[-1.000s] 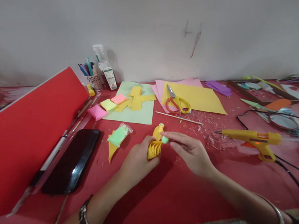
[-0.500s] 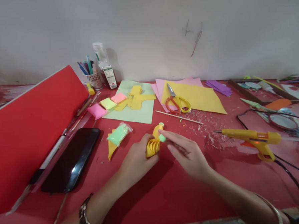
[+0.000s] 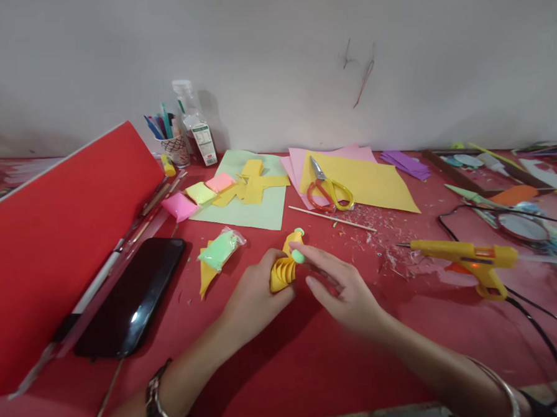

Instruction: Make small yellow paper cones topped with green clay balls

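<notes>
A yellow folded-paper piece [image 3: 283,274] with curled pleats sits in my left hand [image 3: 257,295], whose fingers are closed round it. Two pale green clay balls sit at its right side; the nearer clay ball [image 3: 298,256] touches my right index fingertip. My right hand [image 3: 342,284] has its thumb apart from the index finger and grasps nothing. Left of my hands, a clear packet of green clay [image 3: 221,249] lies partly on a yellow paper scrap [image 3: 208,275].
At right lies a yellow glue gun [image 3: 467,252] with its light on and a black cord. Scissors [image 3: 330,190] rest on coloured paper, near a thin stick [image 3: 332,219] and paper shreds. A phone [image 3: 131,297] and a red board [image 3: 60,245] are at left.
The view has shifted slightly. My right thumb has moved a little away from the index finger, which stays at the nearer green ball. My left hand keeps its hold on the yellow paper piece.
</notes>
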{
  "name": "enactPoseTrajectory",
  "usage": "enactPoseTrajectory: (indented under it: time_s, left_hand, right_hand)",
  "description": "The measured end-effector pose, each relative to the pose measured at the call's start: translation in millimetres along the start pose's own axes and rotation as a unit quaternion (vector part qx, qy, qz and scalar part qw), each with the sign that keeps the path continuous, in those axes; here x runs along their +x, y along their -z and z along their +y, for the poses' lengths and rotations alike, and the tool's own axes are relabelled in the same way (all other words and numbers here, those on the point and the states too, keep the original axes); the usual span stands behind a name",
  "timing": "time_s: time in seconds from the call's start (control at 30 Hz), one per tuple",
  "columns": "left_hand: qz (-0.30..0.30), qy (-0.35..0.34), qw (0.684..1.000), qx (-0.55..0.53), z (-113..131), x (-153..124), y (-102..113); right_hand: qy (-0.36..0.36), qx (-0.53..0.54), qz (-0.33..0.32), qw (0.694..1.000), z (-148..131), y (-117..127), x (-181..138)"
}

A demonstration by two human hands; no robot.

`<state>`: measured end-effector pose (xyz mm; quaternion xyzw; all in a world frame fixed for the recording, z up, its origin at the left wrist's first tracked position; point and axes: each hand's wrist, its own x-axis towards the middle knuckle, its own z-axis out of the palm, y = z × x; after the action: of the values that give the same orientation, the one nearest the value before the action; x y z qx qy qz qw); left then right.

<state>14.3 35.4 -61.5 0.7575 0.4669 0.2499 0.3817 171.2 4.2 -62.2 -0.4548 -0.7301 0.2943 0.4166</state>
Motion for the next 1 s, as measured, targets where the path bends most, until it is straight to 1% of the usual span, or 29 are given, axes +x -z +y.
enactPoseTrajectory:
  time_s: [0.07, 0.13, 0.17, 0.23, 0.3, 0.37, 0.43, 0.53, 0.63, 0.73, 0.8, 0.87, 0.93, 1.0]
  left_hand:
    - [-0.005, 0.005, 1.000, -0.015, 1, 0, 0]
    - [-0.013, 0.005, 0.999, -0.042, 2, 0, 0]
    - [-0.022, 0.010, 0.998, -0.066, 4, 0, 0]
    - [-0.052, 0.036, 0.990, -0.130, 6, -1, 1]
    - [-0.098, 0.075, 0.971, -0.203, 9, -2, 1]
    - [-0.137, 0.098, 0.949, -0.266, 10, -3, 2]
    - [-0.155, 0.102, 0.931, -0.315, 11, -4, 2]
    - [-0.161, 0.105, 0.911, -0.365, 11, -4, 2]
    - [-0.163, 0.109, 0.901, -0.387, 11, -3, 2]
    - [-0.164, 0.106, 0.902, -0.385, 10, -3, 2]
    - [-0.163, 0.102, 0.904, -0.382, 10, -3, 2]
    - [-0.160, 0.102, 0.906, -0.378, 9, -2, 2]
    - [-0.159, 0.104, 0.911, -0.365, 8, -2, 2]
    - [-0.140, 0.090, 0.927, -0.336, 7, -2, 1]
  right_hand:
    - [0.005, 0.021, 0.007, 1.000, 0, 1, -1]
    - [0.019, 0.020, 0.020, 0.999, 1, 2, -2]
    - [0.032, 0.006, 0.020, 0.999, 1, 3, -3]
    - [0.059, -0.034, -0.001, 0.998, 0, 5, -2]
    - [0.080, -0.063, -0.035, 0.994, -1, 7, -2]
    - [0.088, -0.070, -0.058, 0.992, -3, 8, -2]
    - [0.087, -0.066, -0.071, 0.992, -3, 9, -2]
    - [0.081, -0.064, -0.084, 0.991, -3, 8, -4]
    - [0.077, -0.073, -0.098, 0.990, -1, 7, -5]
    - [0.078, -0.088, -0.106, 0.987, 0, 7, -5]
    - [0.089, -0.095, -0.096, 0.987, 0, 8, -5]
    - [0.107, -0.095, -0.073, 0.987, -1, 9, -4]
    - [0.120, -0.094, -0.064, 0.986, -1, 10, -3]
    - [0.123, -0.092, -0.081, 0.985, -2, 11, -3]
